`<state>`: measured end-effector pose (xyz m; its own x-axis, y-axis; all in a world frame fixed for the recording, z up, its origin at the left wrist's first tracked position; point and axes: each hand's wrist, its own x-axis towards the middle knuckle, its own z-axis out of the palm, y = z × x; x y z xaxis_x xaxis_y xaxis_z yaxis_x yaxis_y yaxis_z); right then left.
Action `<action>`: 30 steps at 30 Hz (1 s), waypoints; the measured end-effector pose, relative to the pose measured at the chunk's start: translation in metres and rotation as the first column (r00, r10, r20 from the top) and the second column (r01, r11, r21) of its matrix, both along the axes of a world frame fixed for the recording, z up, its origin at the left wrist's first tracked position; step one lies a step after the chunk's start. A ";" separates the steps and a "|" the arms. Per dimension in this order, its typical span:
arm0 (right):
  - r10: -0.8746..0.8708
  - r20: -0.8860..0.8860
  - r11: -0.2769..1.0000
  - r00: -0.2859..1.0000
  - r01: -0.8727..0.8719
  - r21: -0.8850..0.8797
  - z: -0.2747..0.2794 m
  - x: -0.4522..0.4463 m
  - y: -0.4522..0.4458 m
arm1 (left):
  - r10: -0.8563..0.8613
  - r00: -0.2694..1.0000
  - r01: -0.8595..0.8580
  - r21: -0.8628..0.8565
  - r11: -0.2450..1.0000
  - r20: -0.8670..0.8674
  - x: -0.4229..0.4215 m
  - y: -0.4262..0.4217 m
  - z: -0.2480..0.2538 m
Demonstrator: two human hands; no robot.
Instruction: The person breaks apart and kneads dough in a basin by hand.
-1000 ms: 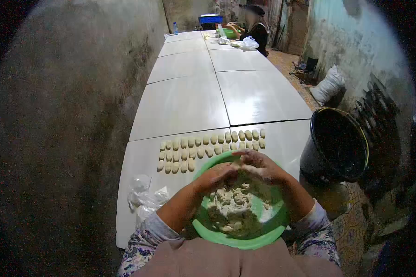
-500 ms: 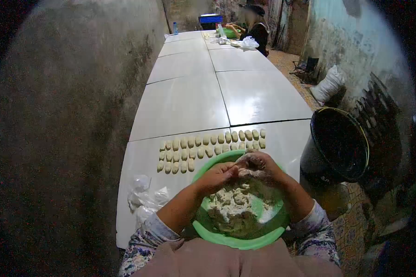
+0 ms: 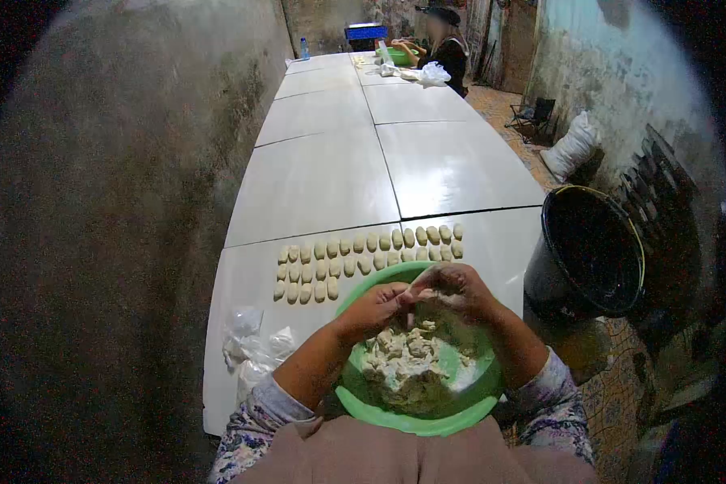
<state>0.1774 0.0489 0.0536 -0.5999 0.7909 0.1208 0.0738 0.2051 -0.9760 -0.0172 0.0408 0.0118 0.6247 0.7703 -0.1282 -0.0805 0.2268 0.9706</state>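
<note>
Above the green basin (image 3: 452, 423) my two hands meet, fingers pressed together. My left hand (image 3: 377, 310) is closed on a small piece of dough, mostly hidden behind the fingers. On the other side of it, my right hand (image 3: 452, 292), whitened with flour, is closed on the same piece. Below them, torn lumps of dough (image 3: 403, 359) and loose white flour lie inside the basin. Beyond its rim, several small oval dough pieces (image 3: 333, 288) are lined up in rows on the white table.
A crumpled clear plastic bag (image 3: 254, 347) lies left of my forearm on the table (image 3: 315, 185). To the right stands a large black bucket (image 3: 544, 266). At the far end a person (image 3: 452, 56) sits by another green basin (image 3: 399, 56). A white sack (image 3: 573, 148) leans by the right wall.
My hands stay over the basin, and the fingers have shifted slightly, with the right hand's fingers curling a little more. The rows of dough pieces look the same.
</note>
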 end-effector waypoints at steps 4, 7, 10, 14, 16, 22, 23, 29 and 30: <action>-0.038 -0.014 0.997 0.999 0.037 -0.061 -0.004 0.005 0.007 | -0.021 0.997 0.018 0.034 0.999 0.068 0.002 -0.005 0.008; -0.035 -0.032 0.999 0.999 0.034 -0.032 -0.006 0.000 0.006 | 0.022 1.000 -0.021 0.048 0.999 -0.009 0.004 -0.004 0.003; -0.032 0.011 0.999 0.999 0.032 0.023 -0.016 -0.001 0.006 | 0.023 0.998 -0.009 0.208 0.978 -0.062 0.005 -0.005 -0.003; -0.036 0.051 0.995 0.998 0.041 -0.089 -0.022 0.000 0.008 | -0.006 0.991 0.039 0.256 0.966 -0.131 0.004 -0.002 -0.007; -0.052 0.077 0.993 0.996 0.059 -0.099 -0.020 0.000 0.008 | -0.007 0.994 0.036 0.251 0.967 -0.112 0.004 -0.001 -0.010; -0.071 0.109 0.984 0.991 0.088 -0.156 -0.009 0.003 0.009 | 0.034 0.996 -0.015 0.227 0.974 -0.080 0.005 -0.005 -0.001; -0.070 0.108 0.984 0.992 0.086 -0.155 -0.013 0.002 0.009 | 0.002 0.996 0.014 0.177 0.984 -0.093 0.004 -0.003 -0.003; 0.090 0.203 0.988 0.975 -0.061 -0.145 -0.026 0.004 0.011 | 0.028 0.997 -0.008 0.264 0.965 -0.070 0.006 -0.002 -0.006; 0.079 0.051 0.975 0.996 -0.067 -0.214 -0.027 0.002 0.007 | 0.005 0.996 0.019 0.260 0.965 -0.092 0.005 -0.004 -0.002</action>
